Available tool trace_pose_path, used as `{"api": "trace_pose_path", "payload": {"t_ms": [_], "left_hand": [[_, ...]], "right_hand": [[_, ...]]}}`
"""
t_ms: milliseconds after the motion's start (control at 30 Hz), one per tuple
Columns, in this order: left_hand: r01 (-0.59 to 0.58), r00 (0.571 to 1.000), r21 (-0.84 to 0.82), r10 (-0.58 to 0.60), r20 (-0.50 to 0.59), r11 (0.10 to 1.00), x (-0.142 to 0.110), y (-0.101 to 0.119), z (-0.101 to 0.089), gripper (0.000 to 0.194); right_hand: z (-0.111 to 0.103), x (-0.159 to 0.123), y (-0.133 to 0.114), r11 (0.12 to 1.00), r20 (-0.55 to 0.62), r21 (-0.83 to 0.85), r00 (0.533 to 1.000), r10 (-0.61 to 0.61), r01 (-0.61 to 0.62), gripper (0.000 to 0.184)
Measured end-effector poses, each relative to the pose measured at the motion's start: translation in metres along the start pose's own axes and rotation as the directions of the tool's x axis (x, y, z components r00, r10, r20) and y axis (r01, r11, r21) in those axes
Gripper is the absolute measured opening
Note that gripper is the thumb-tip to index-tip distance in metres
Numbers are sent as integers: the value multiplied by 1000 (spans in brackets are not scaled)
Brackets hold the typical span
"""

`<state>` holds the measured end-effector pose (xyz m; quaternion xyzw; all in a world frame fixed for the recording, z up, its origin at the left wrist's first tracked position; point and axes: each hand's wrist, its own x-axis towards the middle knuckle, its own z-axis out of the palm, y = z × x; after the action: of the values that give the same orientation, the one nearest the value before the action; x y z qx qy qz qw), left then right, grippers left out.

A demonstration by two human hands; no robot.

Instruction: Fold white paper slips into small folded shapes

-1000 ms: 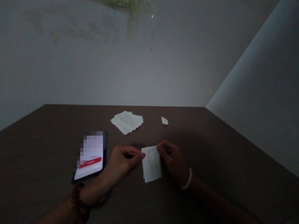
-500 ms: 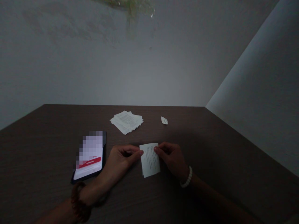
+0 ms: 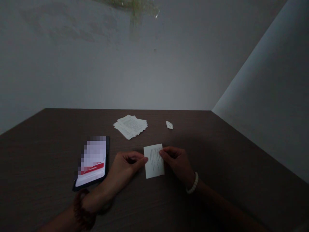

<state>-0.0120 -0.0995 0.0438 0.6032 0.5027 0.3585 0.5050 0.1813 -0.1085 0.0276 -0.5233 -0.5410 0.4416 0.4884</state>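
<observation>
A small white slip of paper with lines of dark writing is held up between my two hands, above the brown table. My left hand pinches its left edge between thumb and fingers. On the opposite side, my right hand grips the right edge near the upper corner, thumb on the written face. How many sheets are in the pinch I cannot tell. Beyond the hands lies a loose, fanned pile of similar paper slips.
A phone with a lit, partly blurred screen lies left of my left hand. A small folded or crumpled white scrap rests right of the pile. The grey wall runs along the table's far edge, with another wall surface at the right.
The paper slip has shifted slightly upward between my fingers and turned a little, so its lower edge sits higher. Both hands stay almost where they were, and the pile has not changed.
</observation>
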Motion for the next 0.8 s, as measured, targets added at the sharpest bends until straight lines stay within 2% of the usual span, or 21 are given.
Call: {"api": "trace_pose_path", "payload": {"t_ms": [200,400,667,800], "left_hand": [[17,999,-6,-18,-27,1000,1,-1,-2,26],[22,999,-18,-23,-38,1000,-2,2,0,27],[29,999,10,-29,40,1000,-3,6,2,29],[29,1000,18,-29,-3,999,-3,5,1,32]], "right_hand": [[0,-3,-3,998,-14,-65,1000,15,-16,22],[1,-2,0,995,-35,-84,998,-50,47,19],[2,-2,0,998,-75,-60,996,-40,36,17],[0,-2,-1,999,-25,-50,1000,-11,10,20]]}}
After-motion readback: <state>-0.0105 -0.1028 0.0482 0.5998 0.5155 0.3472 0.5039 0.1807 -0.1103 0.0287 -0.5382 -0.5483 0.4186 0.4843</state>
